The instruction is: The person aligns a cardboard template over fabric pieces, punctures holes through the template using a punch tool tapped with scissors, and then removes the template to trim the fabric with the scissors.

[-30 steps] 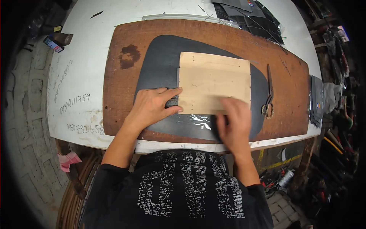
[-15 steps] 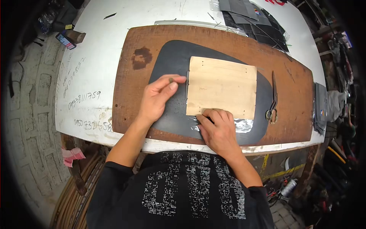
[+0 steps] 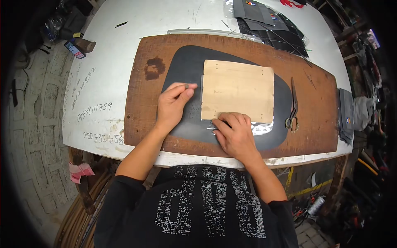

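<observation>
A tan cardboard piece (image 3: 237,89) with small holes near its corners lies on a dark rounded mat (image 3: 182,120). A thin dark sheet edge shows along its left side, and shiny clear plastic (image 3: 262,128) sticks out below it. My left hand (image 3: 175,101) is closed, pinching a small dark piece (image 3: 187,86) just left of the cardboard; most of that piece is hidden by the fingers. At the cardboard's lower edge, my right hand (image 3: 235,132) holds it with bent fingers on top. What the right fingertips cover is hidden.
Scissors (image 3: 292,105) lie on the brown board (image 3: 318,120) to the right. Dark sheets in plastic (image 3: 269,25) sit at the back, with another stack (image 3: 345,115) at the right edge. A small blade (image 3: 120,25) rests on the white table (image 3: 99,82).
The view has shifted slightly. My left hand has drawn a little away from the cardboard's left edge, still pinching the small piece. My right hand keeps its place on the lower edge.
</observation>
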A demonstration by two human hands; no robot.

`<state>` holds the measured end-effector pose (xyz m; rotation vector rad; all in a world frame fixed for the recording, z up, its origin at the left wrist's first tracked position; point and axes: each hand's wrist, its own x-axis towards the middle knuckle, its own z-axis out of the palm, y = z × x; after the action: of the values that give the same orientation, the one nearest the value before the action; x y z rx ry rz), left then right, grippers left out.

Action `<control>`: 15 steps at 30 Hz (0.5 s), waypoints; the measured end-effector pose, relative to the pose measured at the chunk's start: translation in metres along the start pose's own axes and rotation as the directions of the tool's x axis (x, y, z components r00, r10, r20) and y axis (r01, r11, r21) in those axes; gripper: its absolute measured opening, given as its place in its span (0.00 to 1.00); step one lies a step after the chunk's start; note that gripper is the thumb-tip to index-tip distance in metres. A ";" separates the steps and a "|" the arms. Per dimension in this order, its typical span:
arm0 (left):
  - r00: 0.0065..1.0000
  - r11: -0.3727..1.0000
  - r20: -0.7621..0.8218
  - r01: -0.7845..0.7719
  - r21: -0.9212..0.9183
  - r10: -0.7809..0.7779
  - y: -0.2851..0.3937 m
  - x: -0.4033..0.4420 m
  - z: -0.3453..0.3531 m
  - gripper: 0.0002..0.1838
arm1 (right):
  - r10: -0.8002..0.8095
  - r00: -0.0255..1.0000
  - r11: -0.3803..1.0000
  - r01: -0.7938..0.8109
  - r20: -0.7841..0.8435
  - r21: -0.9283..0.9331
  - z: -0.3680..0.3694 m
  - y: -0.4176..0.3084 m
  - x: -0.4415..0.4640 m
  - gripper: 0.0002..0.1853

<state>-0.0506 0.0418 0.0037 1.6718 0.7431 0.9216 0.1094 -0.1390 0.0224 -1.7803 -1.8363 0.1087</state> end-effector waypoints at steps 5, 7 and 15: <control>0.999 0.999 -0.044 -0.018 -0.047 0.016 0.006 0.012 -0.004 0.11 | -0.019 1.000 1.000 0.019 -0.005 -0.002 0.000 0.004 0.004 0.17; 0.998 0.988 -0.017 0.065 -0.141 -0.068 0.006 0.014 -0.004 0.11 | -0.017 1.000 1.000 0.017 -0.009 -0.007 0.000 0.004 0.004 0.17; 0.954 0.973 0.221 0.222 -0.063 -0.204 0.011 0.004 0.015 0.10 | 0.003 1.000 1.000 -0.003 0.022 -0.001 -0.002 0.002 0.007 0.18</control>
<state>-0.0353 0.0347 0.0121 1.5501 0.7107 0.6034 0.1127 -0.1323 0.0252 -1.7897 -1.8496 0.1288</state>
